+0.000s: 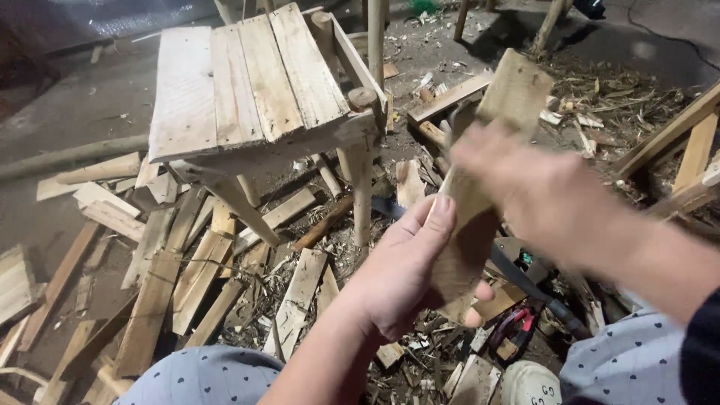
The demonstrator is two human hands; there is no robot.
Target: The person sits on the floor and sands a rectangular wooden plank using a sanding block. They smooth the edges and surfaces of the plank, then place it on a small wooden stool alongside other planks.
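A pale wooden stool of rough slats [262,82] stands on a floor strewn with flat offcut boards [161,292] and shavings. The left hand [401,274] grips the lower end of a short, flat, weathered plank [487,165], held upright in front of the stool. The right hand [544,199], blurred, lies across the plank's face; its grip cannot be told.

1 head camera looks steeply down, close over the hands [420,277].
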